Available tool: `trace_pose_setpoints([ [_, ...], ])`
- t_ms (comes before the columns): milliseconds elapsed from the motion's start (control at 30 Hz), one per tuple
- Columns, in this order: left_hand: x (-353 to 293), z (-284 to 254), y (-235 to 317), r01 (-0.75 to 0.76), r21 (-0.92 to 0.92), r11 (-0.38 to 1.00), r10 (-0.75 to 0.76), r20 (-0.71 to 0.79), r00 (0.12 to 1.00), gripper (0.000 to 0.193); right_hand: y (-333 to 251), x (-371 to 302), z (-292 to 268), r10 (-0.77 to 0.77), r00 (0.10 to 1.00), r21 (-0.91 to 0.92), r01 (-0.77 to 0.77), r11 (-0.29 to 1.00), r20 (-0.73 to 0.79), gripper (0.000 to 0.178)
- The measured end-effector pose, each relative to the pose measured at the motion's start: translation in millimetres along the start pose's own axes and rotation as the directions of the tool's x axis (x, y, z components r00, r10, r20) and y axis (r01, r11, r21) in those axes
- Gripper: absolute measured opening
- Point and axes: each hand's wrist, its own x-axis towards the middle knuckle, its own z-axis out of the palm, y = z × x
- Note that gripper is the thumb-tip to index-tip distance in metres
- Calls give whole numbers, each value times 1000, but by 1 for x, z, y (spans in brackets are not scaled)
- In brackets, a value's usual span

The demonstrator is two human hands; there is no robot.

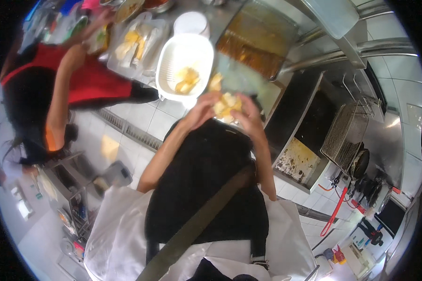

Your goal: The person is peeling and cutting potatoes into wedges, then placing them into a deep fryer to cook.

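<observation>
In front of my dark apron, both hands hold a clump of pale yellow food point(227, 106) with a rough, broken surface; its exact kind is unclear. My left hand point(203, 111) grips it from the left, fingers curled at its edge. My right hand point(251, 120) closes on its right side, thumb across the front. A similar yellow piece point(215, 82) lies on the counter just beyond. Close by on the left stands a white plastic basket point(209, 52), with more yellow pieces point(187, 80) at its near end.
A clear container of brown liquid point(258, 33) stands beyond my right hand. Left of the basket is a translucent tub point(113, 60) holding yellow pieces. A person in a red apron point(98, 77) works at the left. Fryer baskets point(346, 133) and dark cooking equipment point(290, 126) are at right.
</observation>
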Motion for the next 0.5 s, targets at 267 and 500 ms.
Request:
trace_pose_setpoints([
  [267, -31, -30, -2, 100, 168, 981, -96, -30, 995, 20, -4, -23, 29, 133, 991, 253, -128, 959, -1, 65],
  [500, -61, -33, 2, 142, 344, 928, -94, -153, 984, 32, 6, -39, 48, 219, 974, 239, -226, 944, 56, 66],
])
